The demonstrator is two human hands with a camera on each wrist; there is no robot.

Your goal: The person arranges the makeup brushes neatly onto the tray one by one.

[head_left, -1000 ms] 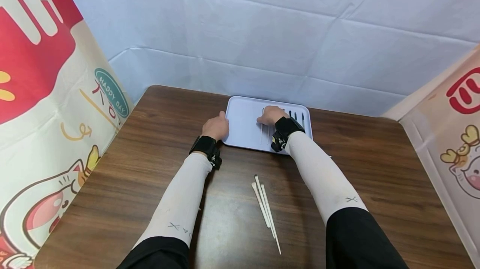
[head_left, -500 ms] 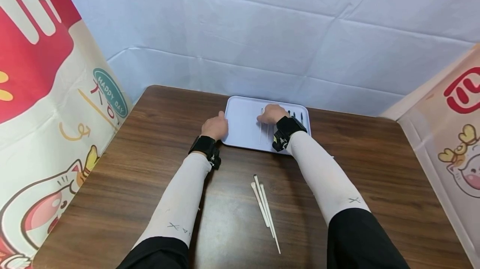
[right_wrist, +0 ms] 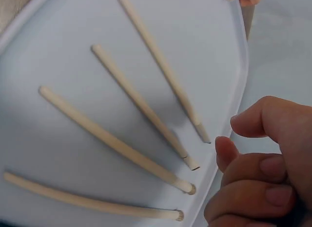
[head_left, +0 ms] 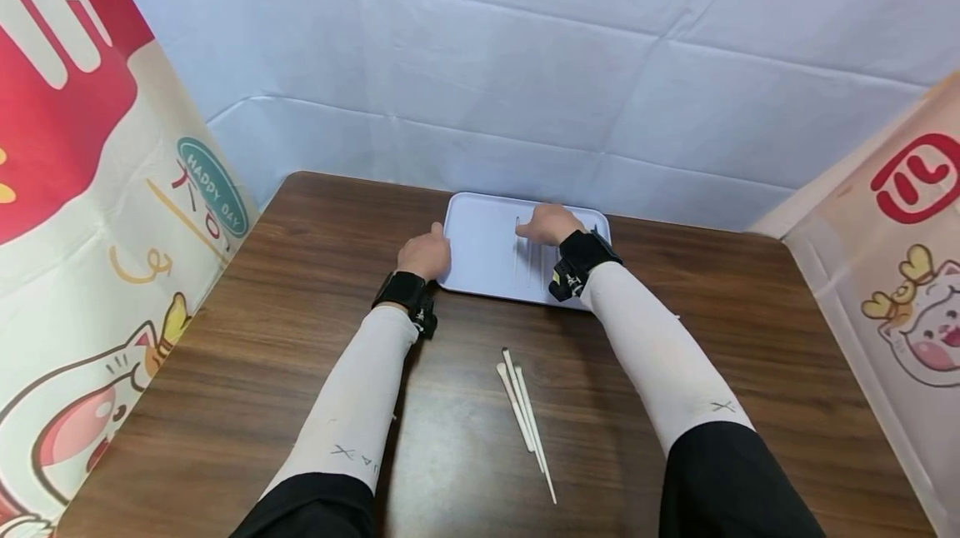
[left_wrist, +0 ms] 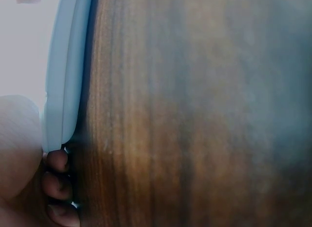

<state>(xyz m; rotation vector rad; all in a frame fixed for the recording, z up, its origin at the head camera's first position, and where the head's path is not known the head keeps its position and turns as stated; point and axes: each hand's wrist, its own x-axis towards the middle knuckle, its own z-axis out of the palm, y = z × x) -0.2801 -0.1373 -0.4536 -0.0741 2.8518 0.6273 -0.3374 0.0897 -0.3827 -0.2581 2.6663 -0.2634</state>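
Note:
A pale rectangular tray (head_left: 474, 251) lies near the table's far edge. My left hand (head_left: 424, 255) grips its near-left side, with the thumb over the rim and the fingertips (left_wrist: 58, 161) under the edge. Slim wooden sticks with brush-like ends, several of them, lie spread on the tray; one brush (right_wrist: 139, 97) shows plainly in the right wrist view. Over the tray's right half hovers my right hand (head_left: 551, 224), fingers loosely curled, thumb and forefinger apart, nothing visibly held. Its fingers are close beside the brush ends; contact cannot be made out. It hides part of the tray.
On the brown wooden table (head_left: 315, 355), nearer to me, a small bundle of brushes (head_left: 516, 407) lies fanned out. A pale cloth (head_left: 480, 63) hangs behind the table. Printed cloths stand at the left (head_left: 90, 271) and right (head_left: 885, 288).
My right hand has shifted slightly to the right over the tray, covering more of the dark tips there. My left hand keeps its grip on the tray. The view has drifted a little.

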